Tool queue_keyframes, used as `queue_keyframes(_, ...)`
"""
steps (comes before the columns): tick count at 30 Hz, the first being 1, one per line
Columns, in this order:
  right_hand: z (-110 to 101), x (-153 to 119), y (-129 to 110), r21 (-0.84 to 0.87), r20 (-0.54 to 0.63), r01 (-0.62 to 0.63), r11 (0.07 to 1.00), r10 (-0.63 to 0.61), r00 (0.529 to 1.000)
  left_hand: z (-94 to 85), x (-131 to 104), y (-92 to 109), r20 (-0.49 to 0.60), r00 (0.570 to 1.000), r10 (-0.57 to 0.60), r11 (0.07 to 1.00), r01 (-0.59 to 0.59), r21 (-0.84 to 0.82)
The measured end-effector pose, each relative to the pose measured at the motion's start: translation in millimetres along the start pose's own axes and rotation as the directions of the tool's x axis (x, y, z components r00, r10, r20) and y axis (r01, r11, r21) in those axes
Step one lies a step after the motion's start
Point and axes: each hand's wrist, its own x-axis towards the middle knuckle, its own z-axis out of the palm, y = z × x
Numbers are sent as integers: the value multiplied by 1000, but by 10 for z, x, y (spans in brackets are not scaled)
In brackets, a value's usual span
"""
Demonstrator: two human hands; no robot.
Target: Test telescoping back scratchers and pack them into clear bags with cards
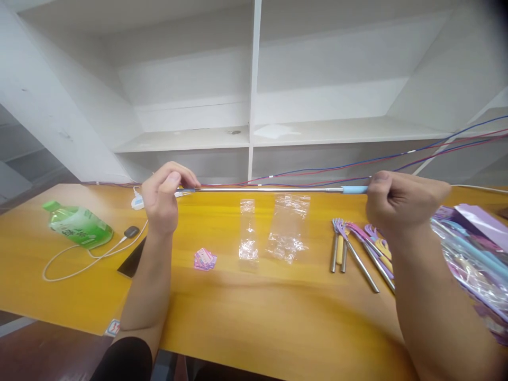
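A big white shelf point(190, 90) stands behind the wide clear bag point(288, 227). A yellow-brown wooden table point(278, 317) lies under that bag. Far to the right of the bag is a heap point(476, 254) of shiny wrapped things.

The long silver stick point(270, 189) shows just past the bag's far end. It runs straight and level from side to side, with its light blue handle point(355, 189) pointing right and its thin end pointing left.

The person's right hand point(400, 198) is up to the right of the bag. Its fingers are curled in a fist around the handle. The left hand point(162, 196) is up well to the left of the bag. Its fingers are bent over the thin end and hold it, but the fingertips are hard to see.

A green bottle point(79, 225) is far to the left of the bag. Other sticks point(362, 267) lie to the right of it, with their pink, purple and yellow claw heads pointing away from the person; the right arm hides some. A narrow clear bag point(248, 227) lies just to the left of the wide one. Little pink cards point(205, 259) sit farther left of it.
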Motion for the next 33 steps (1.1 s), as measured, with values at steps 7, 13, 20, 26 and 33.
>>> queue_keyframes(7,-97,43,34,-8,-90,-6,1000,5,996,63,-39,15,-14,1000,1,1000,-1,-1)
queue_keyframes(13,-180,82,-67,7,-99,27,1000,-26,995,106,-86,139,-28,999,25,999,-25,-31)
queue_keyframes(20,-162,87,-444,75,-27,42,996,-40,999,372,-329,277,79,993,85,996,-84,-16)
queue_keyframes(26,-170,78,-531,88,-9,16,996,-15,1000,451,-420,306,62,994,92,994,-88,-66)
queue_keyframes(33,-244,122,-482,62,-40,63,996,-61,997,477,-420,283,114,993,19,975,7,-223)
